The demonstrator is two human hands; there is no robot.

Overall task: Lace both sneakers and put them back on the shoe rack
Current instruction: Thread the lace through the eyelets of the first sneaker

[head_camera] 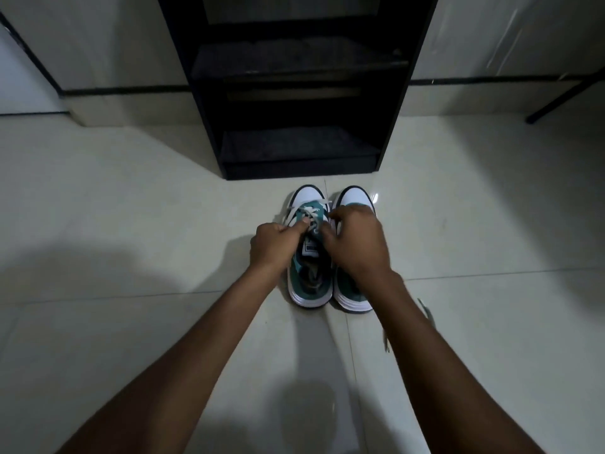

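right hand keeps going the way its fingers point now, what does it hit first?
The right hand points forward and slightly left, so first probably the white lace on the left sneaker. Past the toes stands the black shoe rack. Depth is unclear.

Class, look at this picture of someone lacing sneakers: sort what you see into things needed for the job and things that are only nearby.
Part of the job:
- left sneaker, being laced by both hands
- white lace
- right sneaker
- loose lace on the floor, probably for the right sneaker
- black shoe rack
- left hand, right hand

Just nearby:
- black metal leg
- tiled floor
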